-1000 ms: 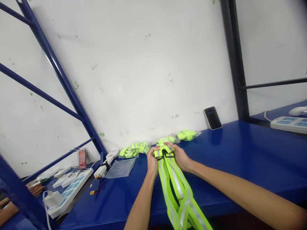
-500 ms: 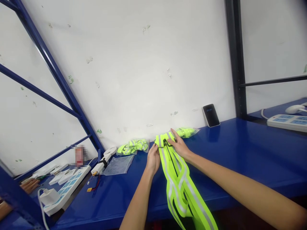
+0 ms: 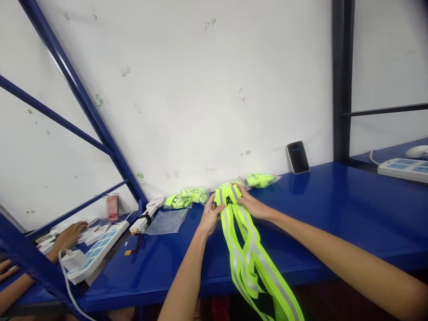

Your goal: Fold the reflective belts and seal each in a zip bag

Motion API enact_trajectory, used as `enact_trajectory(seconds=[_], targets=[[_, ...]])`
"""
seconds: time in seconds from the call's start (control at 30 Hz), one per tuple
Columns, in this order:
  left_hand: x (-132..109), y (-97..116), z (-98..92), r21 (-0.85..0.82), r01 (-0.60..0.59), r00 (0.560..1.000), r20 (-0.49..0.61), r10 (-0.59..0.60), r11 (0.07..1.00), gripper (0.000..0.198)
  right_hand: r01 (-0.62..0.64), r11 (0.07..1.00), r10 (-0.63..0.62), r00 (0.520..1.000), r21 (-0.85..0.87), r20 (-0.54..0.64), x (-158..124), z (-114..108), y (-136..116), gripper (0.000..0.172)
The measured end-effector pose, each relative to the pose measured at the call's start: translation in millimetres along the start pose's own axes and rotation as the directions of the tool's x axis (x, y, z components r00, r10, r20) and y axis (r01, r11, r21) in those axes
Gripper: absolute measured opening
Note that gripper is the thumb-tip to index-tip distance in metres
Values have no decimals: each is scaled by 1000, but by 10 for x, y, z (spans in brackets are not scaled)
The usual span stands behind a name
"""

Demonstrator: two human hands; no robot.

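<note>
A neon-yellow reflective strap [image 3: 245, 240] with silver stripes has its upper end bunched or folded between my two hands. Its long loops hang down over the table's front edge. My left hand [image 3: 210, 216] grips the left side of the bunch, thumb on the front. On the other side my right hand [image 3: 249, 201] is closed on the bunch, its fingers partly behind the strap. Behind my hands lie bagged yellow straps [image 3: 187, 197] to the left and another bagged yellow strap [image 3: 262, 179] to the right.
The blue table [image 3: 334, 214] meets a white wall. A flat clear plastic bag [image 3: 167, 221], a white fan [image 3: 155, 203] and a battery lead [image 3: 133, 252] lie left. A phone-like device [image 3: 298, 157] leans on the wall. Another person's hand [image 3: 72, 234] is near a power strip [image 3: 100, 254].
The strap's top end has been folded over, covering the dark buckle seen before. My left thumb has come onto the front. The other person's hand has reached farther in at the left.
</note>
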State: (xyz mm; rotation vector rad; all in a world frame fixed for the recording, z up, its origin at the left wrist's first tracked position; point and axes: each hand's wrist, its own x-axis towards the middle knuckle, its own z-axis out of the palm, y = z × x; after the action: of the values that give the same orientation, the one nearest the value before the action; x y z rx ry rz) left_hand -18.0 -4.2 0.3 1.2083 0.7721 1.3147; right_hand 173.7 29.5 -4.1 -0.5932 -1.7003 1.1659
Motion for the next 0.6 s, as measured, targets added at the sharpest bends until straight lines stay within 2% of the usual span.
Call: enact_trajectory(seconds=[0.13,0.3,0.4,0.5,0.6], targets=[[34,-139,36,37,-50,998,-22,51,998,76,24,999,-24,999,-22,-31,15,56,83,67],[97,-273,125,78,-152,982,-100,159,985,59,48,996,-58,989,-72,-134,30,194,233,77],[122,-274,169,-27,-120,982,-151,114,992,56,128,977,-152,979,-172,-134,43,212,248,77],[123,-251,186,-148,-60,992,-123,41,987,58,177,947,-216,968,-268,-125,41,191,214,76],[113,-254,197,-169,-40,994,-106,22,985,62,192,911,-265,951,-365,-160,21,187,173,75]])
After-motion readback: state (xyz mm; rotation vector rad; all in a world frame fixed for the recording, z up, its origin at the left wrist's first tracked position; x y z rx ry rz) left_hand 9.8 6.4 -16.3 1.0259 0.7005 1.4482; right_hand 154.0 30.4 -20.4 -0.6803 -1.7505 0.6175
